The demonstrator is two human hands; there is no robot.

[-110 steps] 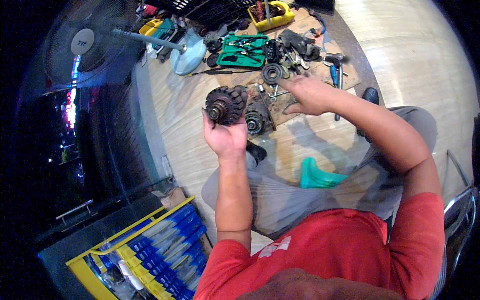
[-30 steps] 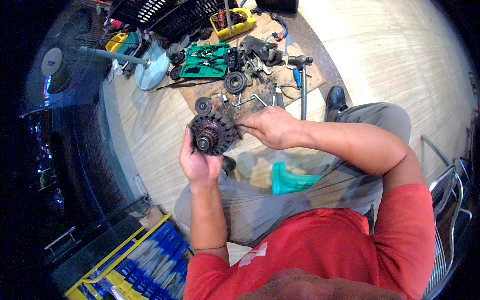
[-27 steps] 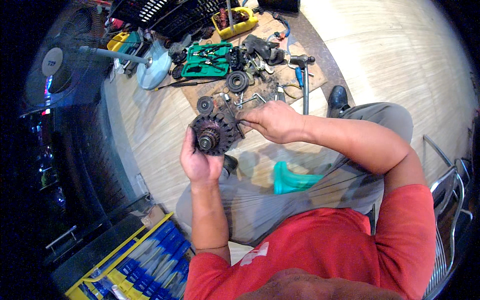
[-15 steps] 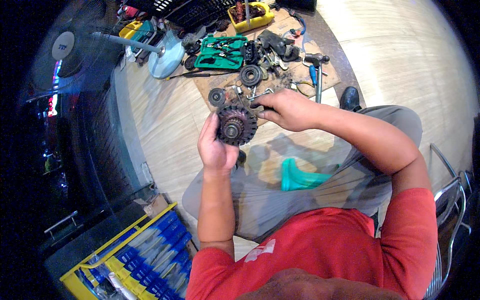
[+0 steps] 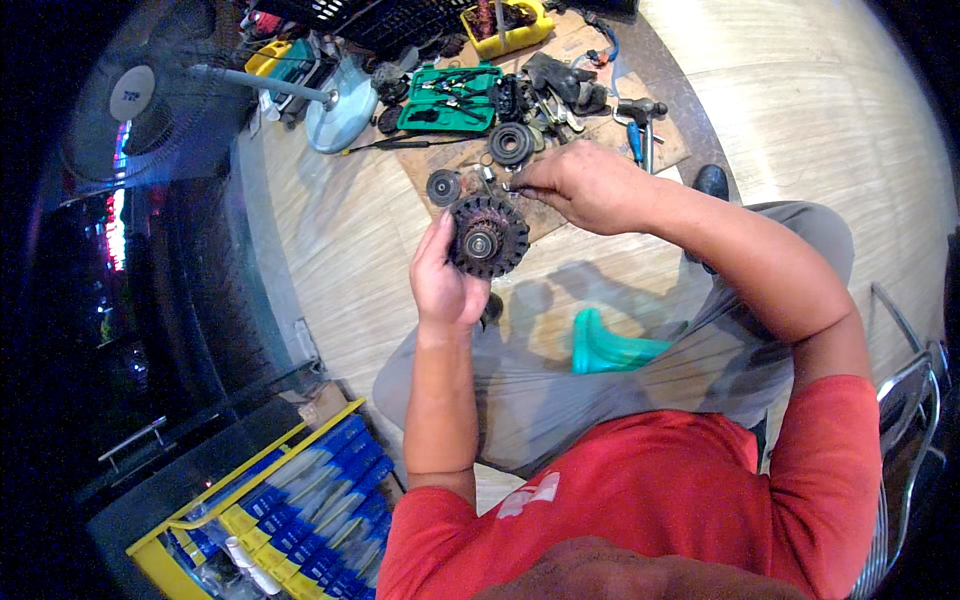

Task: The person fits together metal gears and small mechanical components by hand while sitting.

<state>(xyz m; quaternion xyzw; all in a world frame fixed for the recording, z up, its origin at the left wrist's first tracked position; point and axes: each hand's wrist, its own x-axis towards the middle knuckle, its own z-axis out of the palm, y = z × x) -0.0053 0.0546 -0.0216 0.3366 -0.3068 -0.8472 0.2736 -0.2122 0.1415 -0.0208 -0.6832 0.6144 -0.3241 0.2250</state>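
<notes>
My left hand (image 5: 447,278) is closed on a dark, dirty rotor (image 5: 508,238) with a toothed rim and a round stepped hub at its middle. The palm supports it from below and the thumb lies along its left side. Just beyond the rotor, my right hand (image 5: 590,188) is closed, fingertips pinched together over the cardboard. What it pinches is too small to make out. Near the fingertips lie a grooved pulley (image 5: 443,187), a larger dark ring-shaped part (image 5: 510,144) and small metal pieces.
On the cardboard (image 5: 660,150) are a green tool case (image 5: 450,98), a hammer (image 5: 648,138), a blue-handled screwdriver (image 5: 634,143) and a yellow container (image 5: 508,30). A standing fan's base (image 5: 342,106) is at left. A green stool (image 5: 612,348) lies below my arms; a yellow-framed rack (image 5: 300,505) stands lower left.
My right hand has moved a little farther away from me, off the rotor's edge, and its fingers have drawn closer together. The rotor stays in my left hand, slightly turned. The whole view has shifted slightly.
</notes>
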